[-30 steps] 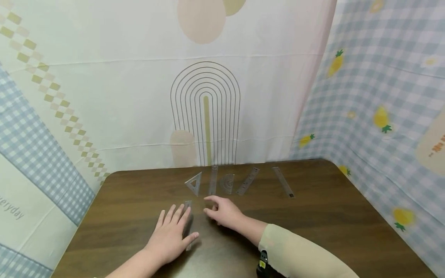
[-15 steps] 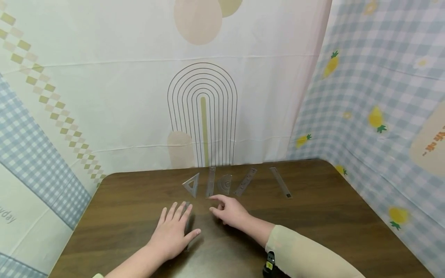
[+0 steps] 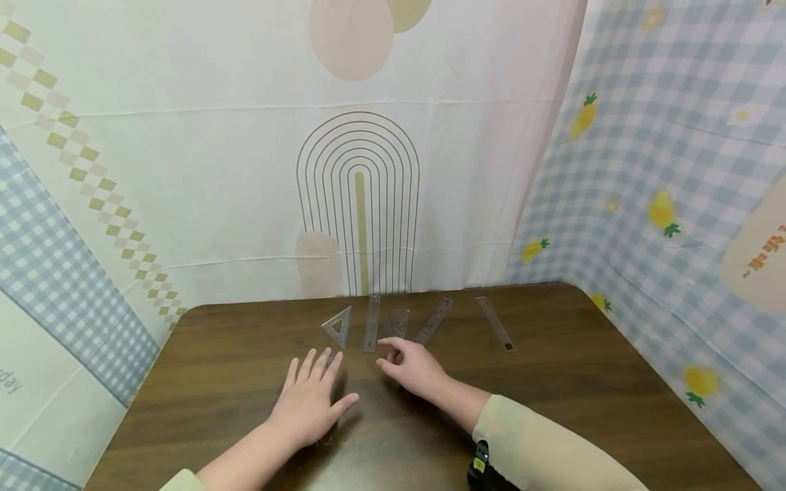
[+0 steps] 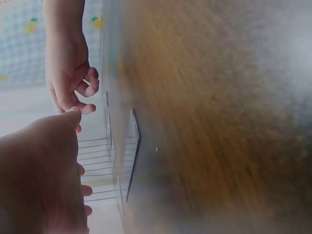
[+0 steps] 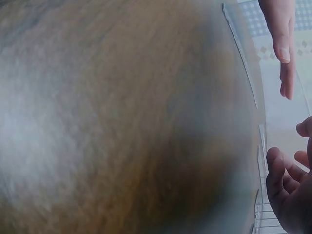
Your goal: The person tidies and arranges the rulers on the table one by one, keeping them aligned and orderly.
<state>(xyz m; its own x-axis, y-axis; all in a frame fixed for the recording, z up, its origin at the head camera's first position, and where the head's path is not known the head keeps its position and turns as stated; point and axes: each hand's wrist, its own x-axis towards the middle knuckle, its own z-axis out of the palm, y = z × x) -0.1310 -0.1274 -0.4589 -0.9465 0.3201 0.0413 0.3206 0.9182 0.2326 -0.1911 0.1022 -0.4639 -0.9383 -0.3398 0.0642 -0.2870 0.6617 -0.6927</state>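
Observation:
My left hand (image 3: 305, 406), fingers spread, is over a clear ruler (image 3: 327, 440) that it mostly covers. In the right wrist view a gap shows between this hand and the clear strip (image 5: 241, 53) below it. My right hand (image 3: 414, 365) holds nothing; its index finger points left and the other fingers are loosely bent. That fingertip is just right of the near end of an upright-lying clear ruler (image 3: 371, 324). A clear protractor (image 3: 397, 323) and a slanted clear ruler (image 3: 434, 319) lie behind the right hand. Left of them is a clear set square (image 3: 338, 327).
Another clear ruler (image 3: 495, 323) lies slanted farther right on the brown wooden table (image 3: 571, 402). Printed cloth (image 3: 245, 170) hangs behind the table's back edge, and checked cloth (image 3: 645, 150) hangs along its right side.
My right hand has shifted right, its fingertip leaving the near end of the upright-lying ruler. My left hand has moved slightly forward, hiding the far end of the ruler beneath it.

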